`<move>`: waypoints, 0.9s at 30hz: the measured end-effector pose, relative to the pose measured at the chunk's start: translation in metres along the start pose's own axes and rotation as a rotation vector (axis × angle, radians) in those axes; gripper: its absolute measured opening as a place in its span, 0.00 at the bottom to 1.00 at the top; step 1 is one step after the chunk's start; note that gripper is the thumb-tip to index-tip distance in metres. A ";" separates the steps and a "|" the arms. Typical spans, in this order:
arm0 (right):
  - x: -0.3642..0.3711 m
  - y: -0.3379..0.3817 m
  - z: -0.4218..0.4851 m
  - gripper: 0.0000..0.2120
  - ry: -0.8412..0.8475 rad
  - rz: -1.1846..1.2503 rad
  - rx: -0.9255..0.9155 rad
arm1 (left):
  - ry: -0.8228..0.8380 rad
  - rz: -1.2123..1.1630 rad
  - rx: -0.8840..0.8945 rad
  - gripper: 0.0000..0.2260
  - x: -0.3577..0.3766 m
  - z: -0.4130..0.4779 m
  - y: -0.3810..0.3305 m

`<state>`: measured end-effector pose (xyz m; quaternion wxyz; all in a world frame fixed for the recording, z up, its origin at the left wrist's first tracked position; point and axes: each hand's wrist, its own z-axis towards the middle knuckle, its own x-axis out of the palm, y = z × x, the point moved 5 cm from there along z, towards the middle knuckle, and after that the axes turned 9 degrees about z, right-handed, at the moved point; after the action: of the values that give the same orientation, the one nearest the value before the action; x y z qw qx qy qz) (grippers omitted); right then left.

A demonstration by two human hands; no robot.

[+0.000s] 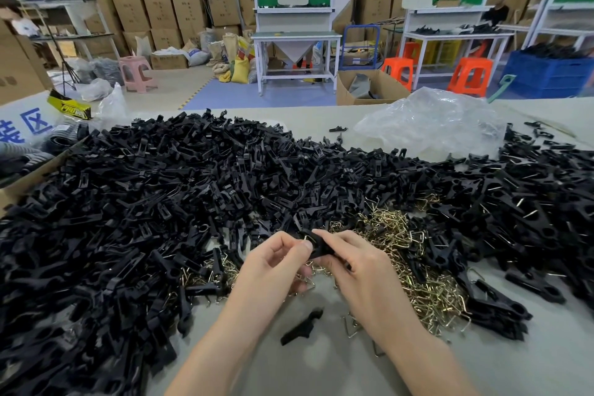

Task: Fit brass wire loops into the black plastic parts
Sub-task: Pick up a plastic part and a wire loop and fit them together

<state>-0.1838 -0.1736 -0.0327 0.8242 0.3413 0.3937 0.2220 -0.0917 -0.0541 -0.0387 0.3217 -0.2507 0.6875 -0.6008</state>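
Observation:
My right hand (356,270) grips a black plastic part (321,247) between thumb and fingers. My left hand (276,264) pinches a brass wire loop (307,238) against that part's top end, and further loops (305,281) hang from its lower fingers. A heap of loose brass wire loops (405,254) lies just behind and to the right of my hands. A huge pile of black plastic parts (167,190) covers the table to the left and behind. One lone black part (302,326) lies on the table between my forearms.
More black parts, some with wire fitted (527,202), pile up on the right. A crumpled clear plastic bag (430,122) sits at the far right of the table (321,366). Cardboard box edge (29,177) at left. Workbenches, stools and stacked cartons stand beyond.

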 end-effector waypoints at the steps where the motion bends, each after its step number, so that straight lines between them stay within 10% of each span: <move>1: 0.000 0.000 0.000 0.20 0.012 0.010 -0.006 | 0.023 -0.005 -0.015 0.10 -0.001 0.001 0.001; 17: 0.013 0.022 -0.005 0.17 0.245 0.070 -0.082 | 0.542 -0.059 -0.164 0.25 0.008 -0.017 0.003; 27: 0.012 0.011 -0.005 0.31 0.160 0.208 0.116 | 0.394 0.075 -0.032 0.24 0.007 -0.009 0.001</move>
<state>-0.1820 -0.1565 -0.0333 0.7416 0.4085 0.4330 0.3094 -0.1028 -0.0530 -0.0404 0.1989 -0.1077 0.7554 -0.6149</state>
